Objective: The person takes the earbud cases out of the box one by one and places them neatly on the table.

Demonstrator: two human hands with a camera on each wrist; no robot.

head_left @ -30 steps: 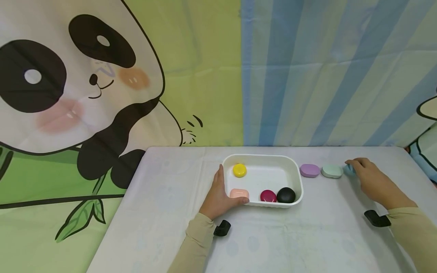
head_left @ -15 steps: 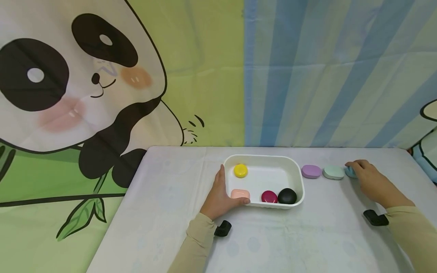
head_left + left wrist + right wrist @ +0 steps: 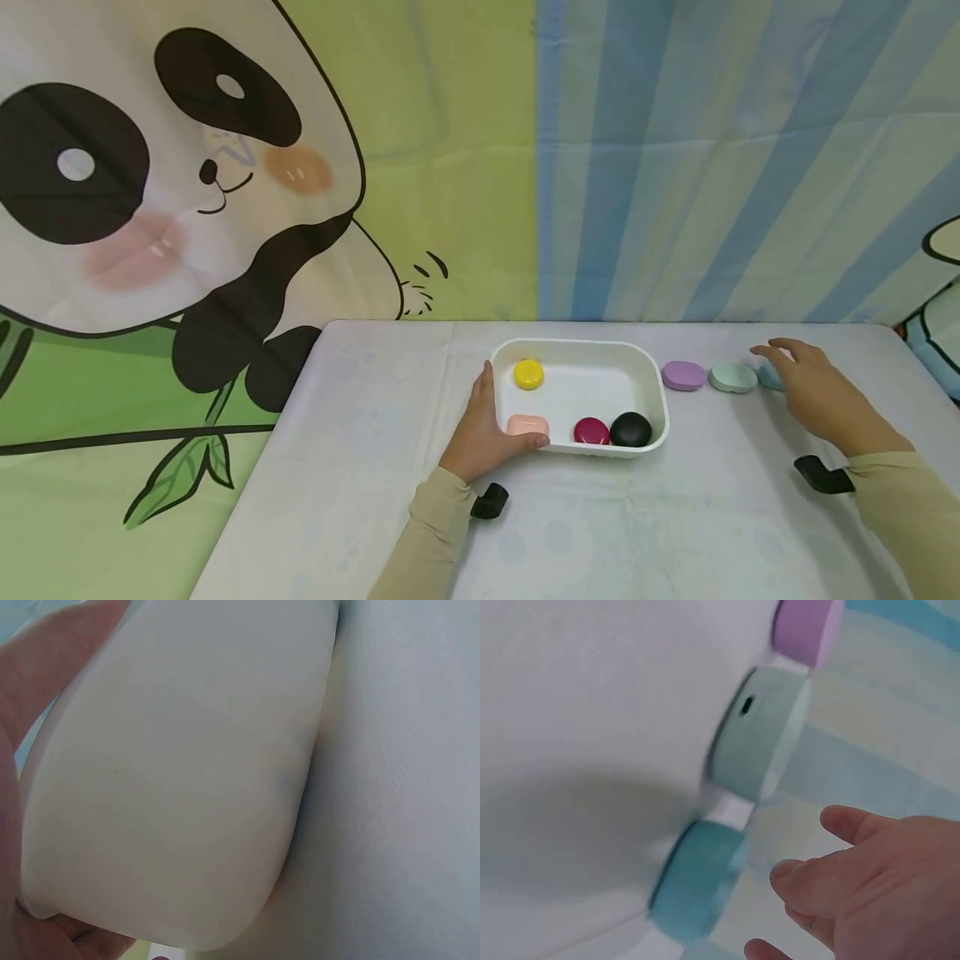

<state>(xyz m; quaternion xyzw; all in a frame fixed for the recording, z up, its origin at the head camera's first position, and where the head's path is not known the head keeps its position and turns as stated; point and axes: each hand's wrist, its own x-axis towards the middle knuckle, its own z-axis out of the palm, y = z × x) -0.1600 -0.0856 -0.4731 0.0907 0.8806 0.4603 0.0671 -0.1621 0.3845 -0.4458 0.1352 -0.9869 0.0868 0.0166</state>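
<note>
My left hand [image 3: 483,433] grips the left end of a white tray [image 3: 577,387], thumb over the near rim and fingers along its side. In the left wrist view the tray wall [image 3: 172,772] fills most of the picture. My right hand [image 3: 828,400] hovers over a blue rounded case [image 3: 769,377], fingers apart and holding nothing. The right wrist view shows a gap between its fingertips [image 3: 787,877] and the blue case. Left of that case stand a mint oval case [image 3: 761,735] with a small dark slot and a purple oval one [image 3: 683,376].
Inside the tray lie a yellow round piece [image 3: 528,375], a pink rounded block [image 3: 527,427], a dark red round piece [image 3: 591,431] and a black one [image 3: 631,429]. A white cloth [image 3: 645,533] covers the table. Behind it hangs a panda-printed curtain [image 3: 450,167].
My right hand has let go of the blue case and lifted slightly, its fingers spreading. The left hand keeps its grip on the tray.
</note>
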